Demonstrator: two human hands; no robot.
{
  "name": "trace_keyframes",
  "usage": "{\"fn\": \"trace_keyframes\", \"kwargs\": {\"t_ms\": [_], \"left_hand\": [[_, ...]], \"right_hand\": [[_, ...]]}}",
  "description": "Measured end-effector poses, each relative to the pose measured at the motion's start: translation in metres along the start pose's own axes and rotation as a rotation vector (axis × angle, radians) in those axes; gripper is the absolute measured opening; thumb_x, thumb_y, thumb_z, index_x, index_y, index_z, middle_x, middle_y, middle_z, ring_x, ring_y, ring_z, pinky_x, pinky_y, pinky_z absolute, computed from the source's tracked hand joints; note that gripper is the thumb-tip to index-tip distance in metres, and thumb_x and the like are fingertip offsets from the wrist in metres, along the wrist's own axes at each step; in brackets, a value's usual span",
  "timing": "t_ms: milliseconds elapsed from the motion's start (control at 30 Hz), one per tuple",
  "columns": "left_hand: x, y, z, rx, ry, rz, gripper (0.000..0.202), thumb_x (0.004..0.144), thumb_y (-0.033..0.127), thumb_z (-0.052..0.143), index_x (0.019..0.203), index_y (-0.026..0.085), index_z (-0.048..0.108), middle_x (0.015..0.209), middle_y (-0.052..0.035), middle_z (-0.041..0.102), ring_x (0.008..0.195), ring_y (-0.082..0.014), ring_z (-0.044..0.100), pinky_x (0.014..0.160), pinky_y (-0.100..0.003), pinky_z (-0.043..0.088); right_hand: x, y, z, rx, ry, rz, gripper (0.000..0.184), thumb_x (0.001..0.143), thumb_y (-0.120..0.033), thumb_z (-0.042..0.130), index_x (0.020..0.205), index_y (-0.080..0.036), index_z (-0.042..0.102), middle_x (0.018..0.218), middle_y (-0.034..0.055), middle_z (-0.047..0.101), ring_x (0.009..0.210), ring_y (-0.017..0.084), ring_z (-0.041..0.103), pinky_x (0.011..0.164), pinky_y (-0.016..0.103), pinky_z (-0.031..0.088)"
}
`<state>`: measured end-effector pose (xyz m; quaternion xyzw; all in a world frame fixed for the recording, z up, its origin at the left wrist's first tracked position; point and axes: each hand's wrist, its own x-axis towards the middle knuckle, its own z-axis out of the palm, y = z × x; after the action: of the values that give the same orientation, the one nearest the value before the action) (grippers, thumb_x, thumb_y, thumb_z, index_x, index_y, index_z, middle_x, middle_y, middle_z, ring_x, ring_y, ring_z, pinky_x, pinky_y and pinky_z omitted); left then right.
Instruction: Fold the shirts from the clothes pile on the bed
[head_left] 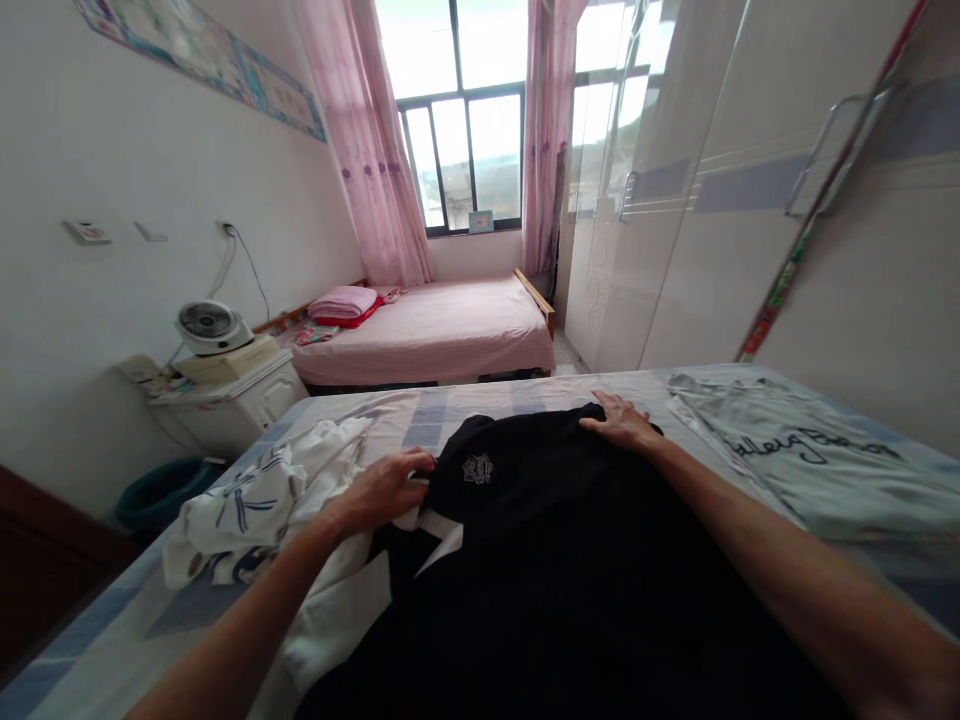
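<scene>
A black shirt (555,560) with a small pale emblem and white bands at its left lies across the bed in front of me. My left hand (386,488) is closed on the shirt's left edge, thumb and fingers pinching the cloth. On the shirt's far right edge rests my right hand (621,420), its fingers spread over the fabric. Crumpled white clothing (262,495) with dark blue markings lies beside my left forearm. To the right, a light grey-green shirt (817,450) with dark lettering is laid out flat.
The near bed has a blue-and-white checked sheet (427,415). Beyond it stands a bed with a pink sheet (465,320) and folded pink bedding (343,302). A fan (214,325) tops a white cabinet (240,400) above a dark green bin (161,490). Tall wardrobes (675,200) line the right.
</scene>
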<state>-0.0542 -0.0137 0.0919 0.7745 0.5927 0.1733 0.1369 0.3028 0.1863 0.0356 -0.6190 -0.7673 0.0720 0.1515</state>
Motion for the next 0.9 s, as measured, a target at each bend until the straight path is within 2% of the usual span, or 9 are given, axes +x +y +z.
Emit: {"fn": "trace_keyframes", "kwargs": {"t_ms": [67, 167, 333, 433, 533, 600, 700, 833, 900], "left_hand": [[-0.017, 0.017, 0.002, -0.014, -0.046, 0.065, 0.021, 0.074, 0.026, 0.055, 0.092, 0.023, 0.065, 0.116, -0.0028, 0.063, 0.1, -0.0201, 0.061, 0.09, -0.027, 0.044], [-0.035, 0.029, 0.006, -0.041, -0.106, 0.053, 0.021, 0.08, 0.039, 0.053, 0.086, 0.024, 0.067, 0.123, -0.0023, 0.06, 0.098, -0.0198, 0.062, 0.089, -0.027, 0.044], [-0.036, 0.024, 0.011, -0.093, -0.046, -0.104, 0.034, 0.088, 0.045, 0.041, 0.091, 0.022, 0.067, 0.086, -0.0012, 0.069, 0.075, -0.0165, 0.063, 0.071, -0.024, 0.045], [-0.024, 0.022, 0.015, -0.014, 0.021, -0.216, 0.038, 0.087, 0.048, 0.041, 0.099, 0.021, 0.065, 0.077, -0.0027, 0.069, 0.072, -0.0184, 0.064, 0.066, -0.025, 0.043], [-0.004, 0.023, 0.02, 0.121, 0.078, -0.337, 0.05, 0.087, 0.058, 0.036, 0.106, 0.022, 0.065, 0.084, -0.0081, 0.071, 0.084, -0.0246, 0.065, 0.072, -0.03, 0.043], [0.012, 0.022, 0.025, 0.192, 0.111, -0.383, 0.058, 0.085, 0.063, 0.033, 0.106, 0.02, 0.066, 0.093, -0.0123, 0.07, 0.093, -0.029, 0.063, 0.078, -0.034, 0.043], [0.035, 0.018, 0.032, 0.17, 0.118, -0.288, 0.059, 0.082, 0.064, 0.038, 0.1, 0.017, 0.069, 0.101, -0.0138, 0.068, 0.098, -0.0294, 0.06, 0.081, -0.034, 0.043], [0.052, 0.016, 0.041, -0.119, -0.03, -0.174, 0.04, 0.079, 0.049, 0.047, 0.081, 0.017, 0.071, 0.074, -0.0046, 0.068, 0.072, -0.0198, 0.062, 0.065, -0.026, 0.044], [0.051, 0.019, 0.041, -0.238, 0.022, -0.156, 0.033, 0.076, 0.042, 0.05, 0.074, 0.016, 0.07, 0.065, -0.0017, 0.064, 0.065, -0.0171, 0.059, 0.06, -0.025, 0.043]], "right_hand": [[-0.003, -0.006, 0.001, -0.018, -0.022, -0.015, 0.05, 0.076, -0.036, 0.052, 0.123, -0.021, 0.056, 0.129, 0.0121, 0.056, 0.12, 0.032, 0.046, 0.095, 0.05, 0.036], [-0.013, -0.005, -0.007, -0.003, -0.002, -0.025, 0.036, 0.077, -0.025, 0.043, 0.106, -0.02, 0.064, 0.111, 0.0105, 0.066, 0.109, 0.027, 0.055, 0.093, 0.043, 0.04], [-0.06, 0.014, -0.047, 0.245, 0.195, -0.151, 0.028, 0.072, -0.031, 0.046, 0.09, -0.018, 0.063, 0.105, 0.0107, 0.066, 0.102, 0.026, 0.059, 0.094, 0.037, 0.042], [-0.107, 0.031, -0.072, 0.43, 0.06, -0.283, 0.018, 0.073, -0.037, 0.051, 0.081, -0.023, 0.059, 0.117, 0.008, 0.062, 0.109, 0.026, 0.055, 0.099, 0.039, 0.039], [-0.149, 0.044, -0.083, 0.466, -0.19, -0.272, 0.016, 0.076, -0.039, 0.054, 0.081, -0.025, 0.06, 0.125, 0.0052, 0.059, 0.113, 0.028, 0.054, 0.096, 0.041, 0.043], [-0.167, 0.048, -0.083, 0.438, -0.311, -0.263, 0.016, 0.076, -0.04, 0.057, 0.082, -0.026, 0.062, 0.125, 0.0045, 0.06, 0.111, 0.028, 0.056, 0.092, 0.04, 0.047], [-0.175, 0.046, -0.074, 0.402, -0.37, -0.234, 0.026, 0.079, -0.043, 0.056, 0.098, -0.028, 0.063, 0.119, 0.0043, 0.063, 0.104, 0.025, 0.06, 0.086, 0.035, 0.05], [-0.167, 0.037, -0.056, 0.325, -0.221, -0.151, 0.04, 0.083, -0.048, 0.049, 0.115, -0.026, 0.058, 0.106, 0.0058, 0.066, 0.09, 0.022, 0.064, 0.081, 0.034, 0.051], [-0.164, 0.033, -0.047, 0.266, -0.155, -0.204, 0.035, 0.082, -0.045, 0.05, 0.109, -0.024, 0.06, 0.104, 0.0062, 0.065, 0.086, 0.021, 0.064, 0.079, 0.034, 0.05]]}}
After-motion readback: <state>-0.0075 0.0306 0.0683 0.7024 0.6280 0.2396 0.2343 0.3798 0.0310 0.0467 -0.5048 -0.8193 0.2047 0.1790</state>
